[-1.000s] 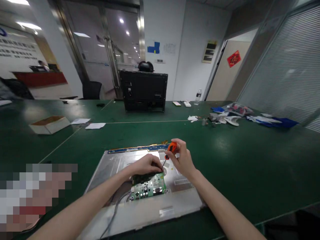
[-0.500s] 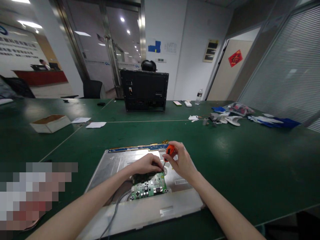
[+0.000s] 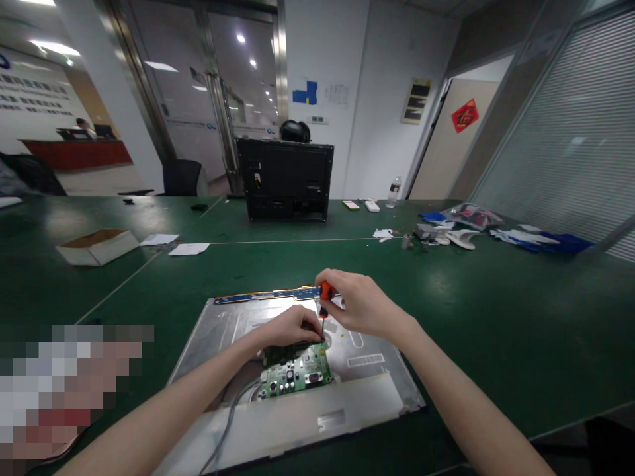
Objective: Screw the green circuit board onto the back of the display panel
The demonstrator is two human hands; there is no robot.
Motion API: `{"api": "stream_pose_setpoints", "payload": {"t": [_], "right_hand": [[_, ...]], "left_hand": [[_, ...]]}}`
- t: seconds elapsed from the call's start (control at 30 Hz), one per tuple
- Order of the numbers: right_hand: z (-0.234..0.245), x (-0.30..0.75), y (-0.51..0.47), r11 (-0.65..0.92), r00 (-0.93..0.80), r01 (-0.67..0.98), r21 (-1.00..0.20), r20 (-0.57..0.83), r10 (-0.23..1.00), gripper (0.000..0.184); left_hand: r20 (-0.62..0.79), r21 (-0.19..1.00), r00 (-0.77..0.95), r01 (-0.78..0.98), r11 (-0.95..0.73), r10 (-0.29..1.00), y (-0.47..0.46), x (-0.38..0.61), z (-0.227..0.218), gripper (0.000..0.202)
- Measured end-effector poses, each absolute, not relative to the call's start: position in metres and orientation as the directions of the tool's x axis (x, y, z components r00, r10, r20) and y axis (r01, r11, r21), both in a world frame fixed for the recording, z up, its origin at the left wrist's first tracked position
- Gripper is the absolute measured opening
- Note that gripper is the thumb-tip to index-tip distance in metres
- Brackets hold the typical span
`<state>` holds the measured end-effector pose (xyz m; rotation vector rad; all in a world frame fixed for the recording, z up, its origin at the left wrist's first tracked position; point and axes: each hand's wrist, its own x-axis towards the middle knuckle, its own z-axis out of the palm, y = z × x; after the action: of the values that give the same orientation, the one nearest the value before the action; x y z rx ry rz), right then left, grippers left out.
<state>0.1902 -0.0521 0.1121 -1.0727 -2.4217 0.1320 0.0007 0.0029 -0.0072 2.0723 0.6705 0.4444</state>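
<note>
My right hand [image 3: 364, 303] grips the red-orange and black handle of a small screwdriver [image 3: 326, 291], held nearly upright. Its thin shaft points down to the upper right corner of a green circuit board [image 3: 297, 371]. My left hand [image 3: 294, 326] lies over the board's far edge, with thumb and fingers pinched together close beside the screwdriver tip; what they pinch is hidden. The board sits on a silver metal display panel [image 3: 377, 395] lying flat on the table. Along the panel's far edge runs a narrow blue circuit strip [image 3: 268, 297]. A grey cable [image 3: 229, 423] leads off the board's left side.
On the green table [image 3: 496, 317] stand a black monitor [image 3: 288, 182] and an open cardboard box [image 3: 99, 248]. Papers [image 3: 189, 249] lie beside the box. At the back right are a water bottle [image 3: 393, 192], small metal parts [image 3: 407, 241] and a plastic bag [image 3: 473, 215].
The screwdriver has swung from a slant to nearly upright, its handle shifting left. My right hand and forearm have turned with it. My left hand stays in place.
</note>
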Motion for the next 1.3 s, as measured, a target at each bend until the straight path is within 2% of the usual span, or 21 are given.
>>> {"api": "stream_pose_setpoints", "payload": {"t": [0.17,0.3,0.47,0.6,0.77,0.93,1.17,1.3], "right_hand": [[0.135,0.185,-0.045,0.671,-0.634,0.73,-0.125,0.241,0.735,0.016],[0.134,0.182,-0.042,0.665,-0.645,0.747,-0.023,0.22,0.732,0.013],[0.13,0.18,-0.044,0.64,-0.639,0.764,0.078,0.221,0.736,0.022],[0.134,0.183,-0.048,0.666,-0.661,0.745,0.046,0.186,0.727,0.01],[0.139,0.186,-0.054,0.739,-0.728,0.672,-0.051,0.136,0.672,0.016],[0.137,0.183,-0.057,0.682,-0.678,0.73,0.042,0.169,0.716,0.012],[0.139,0.183,-0.058,0.707,-0.704,0.706,0.036,0.139,0.696,0.013],[0.136,0.181,-0.055,0.689,-0.69,0.721,0.072,0.163,0.705,0.011]], "left_hand": [[0.051,0.839,0.789,0.299,-0.456,0.612,0.002,0.001,-0.006,0.011],[0.051,0.842,0.79,0.294,-0.452,0.61,0.002,0.001,-0.004,0.011],[0.039,0.835,0.797,0.305,-0.458,0.603,0.004,-0.001,-0.007,0.013],[0.059,0.833,0.802,0.289,-0.472,0.595,0.005,-0.001,-0.008,0.012],[0.073,0.82,0.793,0.298,-0.489,0.605,0.003,0.0,-0.006,0.01],[0.084,0.823,0.802,0.279,-0.495,0.591,0.002,0.001,-0.006,0.009],[0.072,0.834,0.801,0.278,-0.476,0.594,0.003,0.001,-0.005,0.012],[0.062,0.837,0.811,0.276,-0.472,0.582,0.002,0.001,-0.002,0.012]]}}
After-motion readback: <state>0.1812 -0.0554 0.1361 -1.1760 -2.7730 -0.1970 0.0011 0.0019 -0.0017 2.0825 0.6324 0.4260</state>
